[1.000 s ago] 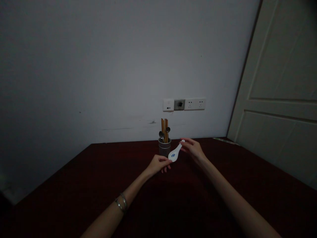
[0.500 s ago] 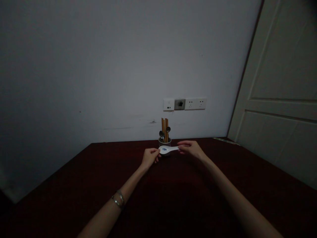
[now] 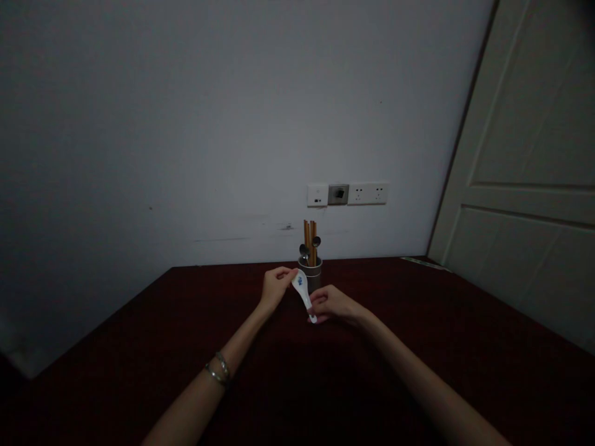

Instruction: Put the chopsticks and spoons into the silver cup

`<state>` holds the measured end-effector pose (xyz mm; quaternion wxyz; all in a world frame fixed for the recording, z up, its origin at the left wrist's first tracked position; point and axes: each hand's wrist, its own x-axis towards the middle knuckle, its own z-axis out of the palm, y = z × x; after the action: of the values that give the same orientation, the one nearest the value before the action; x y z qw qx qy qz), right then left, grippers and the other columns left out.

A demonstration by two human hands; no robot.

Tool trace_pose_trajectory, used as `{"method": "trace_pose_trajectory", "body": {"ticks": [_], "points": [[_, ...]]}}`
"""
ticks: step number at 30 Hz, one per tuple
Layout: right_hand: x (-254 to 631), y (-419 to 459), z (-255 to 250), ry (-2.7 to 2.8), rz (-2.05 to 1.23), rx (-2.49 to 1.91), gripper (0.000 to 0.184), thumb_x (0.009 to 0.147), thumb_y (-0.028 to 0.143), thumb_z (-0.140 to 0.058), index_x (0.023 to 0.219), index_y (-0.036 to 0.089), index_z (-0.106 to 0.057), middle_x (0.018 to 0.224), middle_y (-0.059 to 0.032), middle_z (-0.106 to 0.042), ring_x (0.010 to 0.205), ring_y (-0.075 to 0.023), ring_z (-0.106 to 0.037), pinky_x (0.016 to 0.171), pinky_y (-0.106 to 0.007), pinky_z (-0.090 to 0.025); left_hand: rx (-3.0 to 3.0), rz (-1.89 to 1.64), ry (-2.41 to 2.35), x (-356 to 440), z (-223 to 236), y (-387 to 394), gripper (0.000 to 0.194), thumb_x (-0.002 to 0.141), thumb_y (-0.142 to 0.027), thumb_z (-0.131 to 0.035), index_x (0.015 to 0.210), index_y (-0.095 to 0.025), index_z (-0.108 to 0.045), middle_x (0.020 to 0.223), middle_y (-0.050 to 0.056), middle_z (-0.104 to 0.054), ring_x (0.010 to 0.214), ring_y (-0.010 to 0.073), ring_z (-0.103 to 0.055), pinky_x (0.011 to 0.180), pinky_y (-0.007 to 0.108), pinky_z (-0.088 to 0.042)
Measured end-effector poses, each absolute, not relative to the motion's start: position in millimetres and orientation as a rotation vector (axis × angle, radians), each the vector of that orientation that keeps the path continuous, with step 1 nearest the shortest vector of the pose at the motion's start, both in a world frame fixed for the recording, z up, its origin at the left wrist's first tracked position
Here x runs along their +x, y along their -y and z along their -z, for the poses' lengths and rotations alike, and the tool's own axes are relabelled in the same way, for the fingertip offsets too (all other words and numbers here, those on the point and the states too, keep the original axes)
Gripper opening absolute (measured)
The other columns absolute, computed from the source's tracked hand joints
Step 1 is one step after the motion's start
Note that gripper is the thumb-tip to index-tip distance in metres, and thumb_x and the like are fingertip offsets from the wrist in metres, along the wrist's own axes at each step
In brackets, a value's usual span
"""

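Observation:
A white soup spoon (image 3: 301, 284) with a blue pattern in its bowl is held between my two hands, tilted with the bowl up and the handle pointing down toward me. My left hand (image 3: 277, 286) pinches the rim of the bowl. Near the handle's end, the fingers of my right hand (image 3: 333, 303) close on it. Just behind the spoon stands a grey utensil holder (image 3: 316, 279), partly hidden by the spoon and my right hand. Wooden chopsticks (image 3: 310, 238) and several metal spoons (image 3: 317, 241) stick up out of it.
The dark red table (image 3: 209, 322) reaches back to a pale wall (image 3: 223, 124). Wall sockets and switches (image 3: 367, 193) sit above the holder. A panelled door (image 3: 525, 186) is at the right. A flat strip (image 3: 425, 264) lies at the table's back right edge.
The spoon has turned from level to steeply slanted. My right hand has moved down and left with the handle, while my left hand rose slightly with the bowl.

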<state>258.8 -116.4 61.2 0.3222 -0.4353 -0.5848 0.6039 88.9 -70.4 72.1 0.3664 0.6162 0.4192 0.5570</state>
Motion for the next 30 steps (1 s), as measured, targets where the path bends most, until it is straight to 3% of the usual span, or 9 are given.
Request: {"method": "trace_pose_trajectory", "body": {"ticks": [12,19,30], "points": [[252,111,-55,1.414,-1.562,-1.064,0.028,0.052,0.021,-0.075,0.073,0.013,-0.057,0.065,0.0003,-0.063,0.065,-0.0161,-0.066,0.070,-0.032,-0.054,1.496,-1.325,-0.945,100,-75,78,0.037,0.063,-0.039,-0.068,0.083,-0.009,-0.066,0.045,-0.004,-0.050,0.037,0.0050,-0.036,0.039,0.018,-0.024],[262,108,-59,1.432,-1.497,-1.061,0.033,0.052,0.025,-0.076,0.078,0.013,-0.060,0.066,0.0005,-0.063,0.069,-0.0172,-0.065,0.072,-0.034,-0.052,1.594,-1.087,-1.014,101,-59,80,0.028,0.061,-0.036,-0.069,0.070,-0.008,-0.069,0.038,-0.004,-0.045,0.038,0.0051,-0.033,0.041,0.020,-0.023],[265,107,-61,1.479,-1.377,-1.180,0.024,0.055,0.025,-0.074,0.073,0.012,-0.064,0.064,-0.0006,-0.064,0.060,-0.0120,-0.061,0.064,-0.027,-0.050,1.446,-1.055,-1.059,106,-59,85,0.031,0.060,-0.038,-0.070,0.068,-0.008,-0.066,0.037,-0.007,-0.038,0.034,0.0034,-0.026,0.038,0.020,-0.014]]}}
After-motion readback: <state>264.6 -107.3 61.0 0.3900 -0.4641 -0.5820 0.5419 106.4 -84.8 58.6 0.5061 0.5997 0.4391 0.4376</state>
